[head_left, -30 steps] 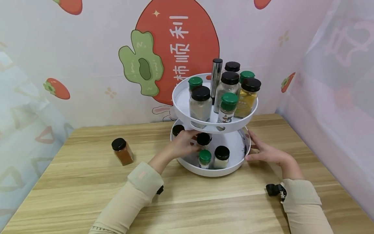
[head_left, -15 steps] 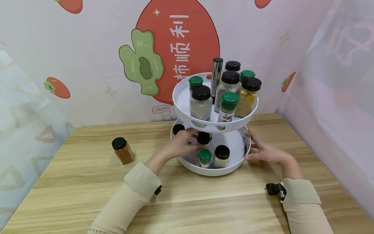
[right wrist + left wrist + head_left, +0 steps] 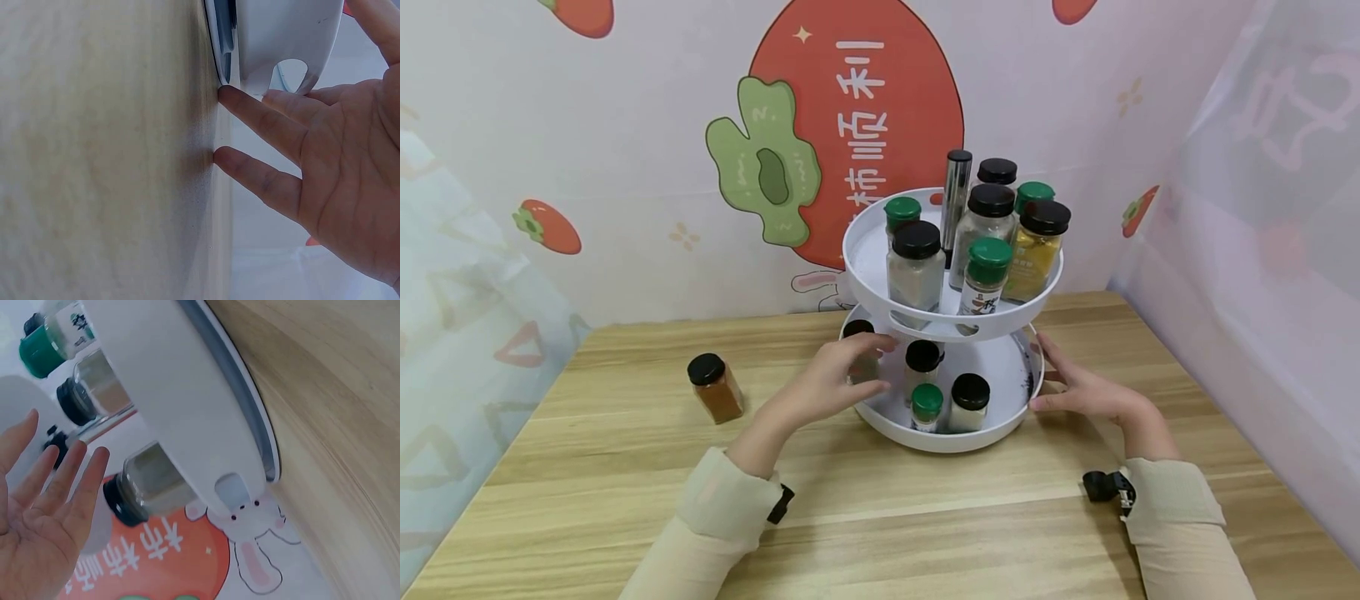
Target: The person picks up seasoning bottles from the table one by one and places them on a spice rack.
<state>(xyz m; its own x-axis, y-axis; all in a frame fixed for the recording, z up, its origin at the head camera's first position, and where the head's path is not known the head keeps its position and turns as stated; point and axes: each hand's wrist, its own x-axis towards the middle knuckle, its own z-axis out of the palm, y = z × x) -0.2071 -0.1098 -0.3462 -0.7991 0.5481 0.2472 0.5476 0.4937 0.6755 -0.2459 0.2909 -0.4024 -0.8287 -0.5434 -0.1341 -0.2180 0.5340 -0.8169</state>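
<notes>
A white two-tier rack (image 3: pixel 951 442) stands on the table, its round trays holding spice jars. At the lower tray's left side is my left hand (image 3: pixel 823 379), its fingers apart and nothing in them; in the left wrist view the palm shows bare. Nearest to it are a black-capped jar (image 3: pixel 921 371) and another black-capped jar (image 3: pixel 859 327), partly hidden by the hand. A green-capped jar (image 3: pixel 927 406) and a black-capped jar of pale powder (image 3: pixel 968 403) stand at the tray's front. My right hand (image 3: pixel 1086 392) touches the lower tray's right rim with spread, mostly straight fingers.
A black-capped jar of red-brown spice (image 3: pixel 717 389) stands apart on the wooden table (image 3: pixel 925 533), left of the rack. Several jars and a tall metallic cylinder (image 3: pixel 956 204) occupy the upper tray (image 3: pixel 865 275). A printed cloth (image 3: pixel 647 108) hangs behind.
My left hand has drawn back to the left from the black-capped jar on the lower tray, which now shows more fully. The right hand stays at the rim; the rack has not moved.
</notes>
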